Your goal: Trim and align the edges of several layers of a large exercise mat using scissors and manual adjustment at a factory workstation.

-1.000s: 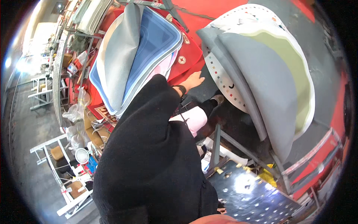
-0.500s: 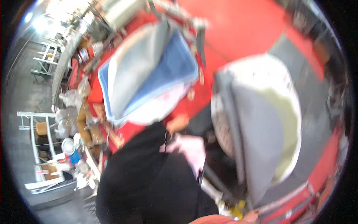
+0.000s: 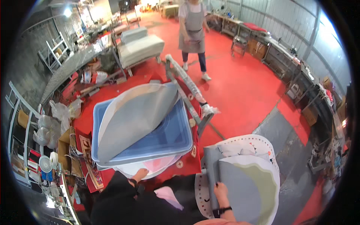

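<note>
Gripping the folded grey mat (image 3: 240,180) at its left edge, the right hand (image 3: 221,191) closes; the left hand (image 3: 140,174) rests open against the blue mat stack (image 3: 150,138), open red floor (image 3: 243,90) beyond.

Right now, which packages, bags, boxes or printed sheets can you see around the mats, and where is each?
Clear plastic bags: bulging, heaped on the floor at far left.
Cardboard boxes: brown, open, left of the blue mat.
Printed sheets: red and tan rectangles, on the floor by the boxes.
Plastic-wrapped roll: long, whitish, leaning on a grey frame behind the blue mat.
No screens visible.
</note>
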Available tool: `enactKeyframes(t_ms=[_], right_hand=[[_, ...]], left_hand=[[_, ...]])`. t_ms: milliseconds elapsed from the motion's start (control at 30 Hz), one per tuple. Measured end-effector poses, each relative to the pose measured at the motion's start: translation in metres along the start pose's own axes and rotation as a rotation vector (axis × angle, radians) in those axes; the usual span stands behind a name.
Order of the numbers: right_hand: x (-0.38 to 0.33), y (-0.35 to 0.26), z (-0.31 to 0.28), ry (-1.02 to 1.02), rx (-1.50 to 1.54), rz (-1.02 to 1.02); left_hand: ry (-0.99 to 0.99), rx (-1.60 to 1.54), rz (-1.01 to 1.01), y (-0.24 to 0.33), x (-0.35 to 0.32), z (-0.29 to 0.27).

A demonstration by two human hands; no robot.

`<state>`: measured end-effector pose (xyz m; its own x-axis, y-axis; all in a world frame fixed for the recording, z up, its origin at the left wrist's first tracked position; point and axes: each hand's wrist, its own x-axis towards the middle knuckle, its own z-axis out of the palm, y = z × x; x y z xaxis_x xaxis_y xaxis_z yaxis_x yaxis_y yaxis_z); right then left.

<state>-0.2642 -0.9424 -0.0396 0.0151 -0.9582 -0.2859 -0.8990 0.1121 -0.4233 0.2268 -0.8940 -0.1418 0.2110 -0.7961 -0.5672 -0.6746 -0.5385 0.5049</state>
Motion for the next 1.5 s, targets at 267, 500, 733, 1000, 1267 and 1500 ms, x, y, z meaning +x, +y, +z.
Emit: enactKeyframes(t_ms=[267, 500, 733, 1000, 1267, 1500], right_hand=[[0.188, -0.102, 0.039, -0.213, 0.145, -0.138], [0.278, -0.086, 0.142, -0.524, 0.221, -0.035], [0.351, -0.083, 0.241, -0.788, 0.477, 0.310], [0.389, -0.048, 0.341, -0.382, 0.627, 0.520], [0.361, -0.066, 0.316, -0.225, 0.911, 0.662], [0.363, -0.085, 0.292, -0.397, 0.994, 0.768]], left_hand=[[0.000, 0.064, -0.023, 0.040, 0.118, -0.027], [-0.001, -0.113, -0.158, 0.076, 0.164, 0.032], [0.073, -1.299, -0.666, 0.090, 0.208, 0.092], [0.439, -1.899, -0.899, 0.060, 0.269, 0.142], [0.627, -2.024, -1.065, 0.056, 0.263, 0.153], [0.560, -2.231, -0.898, 0.049, 0.249, 0.136]])
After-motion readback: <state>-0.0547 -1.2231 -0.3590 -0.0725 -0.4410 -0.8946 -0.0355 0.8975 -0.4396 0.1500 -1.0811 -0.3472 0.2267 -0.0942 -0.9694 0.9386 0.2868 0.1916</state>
